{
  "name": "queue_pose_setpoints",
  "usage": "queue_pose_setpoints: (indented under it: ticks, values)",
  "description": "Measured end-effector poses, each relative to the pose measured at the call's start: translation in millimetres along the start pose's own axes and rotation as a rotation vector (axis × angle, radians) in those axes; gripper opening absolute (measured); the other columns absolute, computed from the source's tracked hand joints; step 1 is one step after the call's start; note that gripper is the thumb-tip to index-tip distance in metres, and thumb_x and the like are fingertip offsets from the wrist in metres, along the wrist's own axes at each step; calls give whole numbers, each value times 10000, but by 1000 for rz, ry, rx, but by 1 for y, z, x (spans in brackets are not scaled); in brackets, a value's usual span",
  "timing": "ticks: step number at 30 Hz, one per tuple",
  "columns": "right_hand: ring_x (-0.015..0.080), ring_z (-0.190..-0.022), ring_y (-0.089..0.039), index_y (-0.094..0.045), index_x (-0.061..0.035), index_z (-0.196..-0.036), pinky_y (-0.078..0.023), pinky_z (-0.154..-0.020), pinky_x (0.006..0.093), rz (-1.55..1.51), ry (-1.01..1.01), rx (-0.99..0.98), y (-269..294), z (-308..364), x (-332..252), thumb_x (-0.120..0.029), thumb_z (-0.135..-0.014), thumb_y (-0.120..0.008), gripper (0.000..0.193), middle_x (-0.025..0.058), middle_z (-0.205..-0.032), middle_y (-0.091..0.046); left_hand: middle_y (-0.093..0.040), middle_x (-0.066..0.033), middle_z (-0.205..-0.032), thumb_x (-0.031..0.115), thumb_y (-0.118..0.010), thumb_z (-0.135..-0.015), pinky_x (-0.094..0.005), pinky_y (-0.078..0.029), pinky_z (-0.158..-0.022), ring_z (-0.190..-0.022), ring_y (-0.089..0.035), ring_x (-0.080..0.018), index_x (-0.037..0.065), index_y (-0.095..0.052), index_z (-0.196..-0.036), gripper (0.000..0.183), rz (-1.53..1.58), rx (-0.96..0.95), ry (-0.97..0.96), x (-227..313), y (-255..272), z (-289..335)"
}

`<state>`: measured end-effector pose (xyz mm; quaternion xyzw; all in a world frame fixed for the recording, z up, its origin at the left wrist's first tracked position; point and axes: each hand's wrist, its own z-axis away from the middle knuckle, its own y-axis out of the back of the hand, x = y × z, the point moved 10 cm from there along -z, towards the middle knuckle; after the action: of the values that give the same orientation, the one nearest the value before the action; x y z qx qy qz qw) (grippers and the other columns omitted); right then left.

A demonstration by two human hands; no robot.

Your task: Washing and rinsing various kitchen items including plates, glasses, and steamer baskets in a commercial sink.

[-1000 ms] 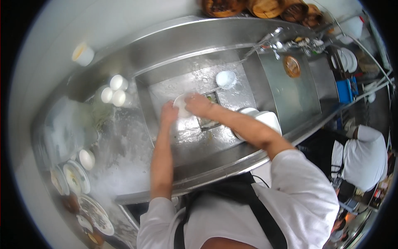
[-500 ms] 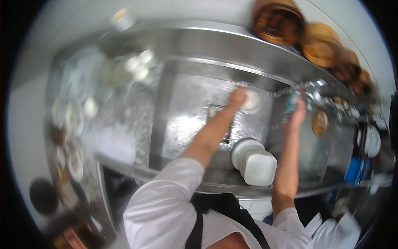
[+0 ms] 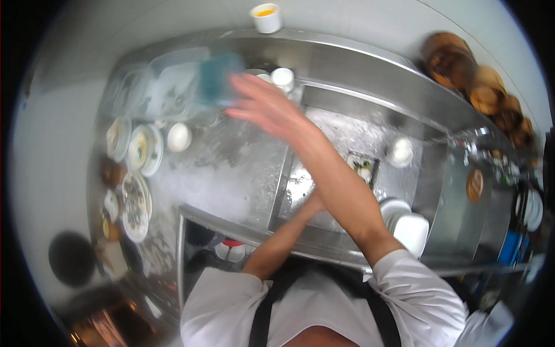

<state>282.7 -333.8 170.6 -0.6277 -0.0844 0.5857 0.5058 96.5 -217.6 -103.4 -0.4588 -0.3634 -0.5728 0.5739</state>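
Note:
Across the counter to the left reaches my right arm, with my right hand [image 3: 266, 104] smeared by motion. At its fingertips is a blurred teal cleaning pad [image 3: 221, 80], gripped near the clear plastic tubs [image 3: 176, 84] and small white cups [image 3: 282, 78]. My left hand [image 3: 315, 201] is low over the near left side of the metal sink [image 3: 324, 115]; my right forearm crosses over it and hides its fingers. A round white bowl [image 3: 400, 151] sits in the sink. Stacked white dishes [image 3: 410, 232] stand at its near right corner.
Used plates [image 3: 136, 207] with food scraps line the counter's left side. A white cup with orange contents [image 3: 266, 21] stands on the back ledge. Brown round pots [image 3: 448, 61] sit at the far right. Scraps lie in the sink drain [image 3: 363, 165]. A water-filled basin [image 3: 457, 191] adjoins the sink.
My right hand has swung from the right basin far left over the counter with the teal pad. My left hand has left the white bowl and come nearer. The view has shifted left.

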Motion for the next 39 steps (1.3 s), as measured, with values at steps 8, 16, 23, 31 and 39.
queue_pose_setpoints:
  ticks: [8,16,23,31,39]
  values:
    - [243,-847,-648,-570,31,-1013,-581,-764,371,-302,690,1311,494,283,-119,-43,-952,-447,156,163,-953,-617,-518,-182,-1320,263,-722,-902,-388,-549,-888,-1024,-663,-298,27,-259,-1491,785,299,125,313,-6,9,-23]
    - [220,-838,-679,-655,49,-1122,-566,-824,303,339,377,1107,466,378,-159,-179,-947,-571,300,171,-1040,-677,-289,-352,-1408,452,-747,-862,-506,-514,-982,-1220,-514,-438,49,-140,-1525,986,724,199,671,-101,-172,-208]
    - [239,-941,-673,-678,18,-1109,-522,-820,376,438,-22,1691,626,640,-103,-168,-901,-517,323,144,-1067,-707,-410,-209,-1395,170,-601,-953,-482,-546,-957,-1213,-529,-352,18,-315,-1439,584,653,219,459,-151,-212,-313]
    - [216,-1104,-643,-637,-30,-1242,-495,-967,354,777,137,879,497,363,-137,-352,-977,-591,419,96,-1177,-677,-598,-135,-1254,110,-572,-968,-379,-533,-966,-1166,-587,-242,22,-514,-1332,379,655,-134,-136,-3,-195,-293]
    - [227,-1094,-627,-684,-18,-1163,-459,-981,341,427,208,936,528,290,-127,-378,-946,-624,425,159,-1163,-682,-575,-91,-1315,272,-580,-983,-413,-533,-946,-1162,-602,-236,77,-478,-1386,460,639,-86,191,18,-190,-278]
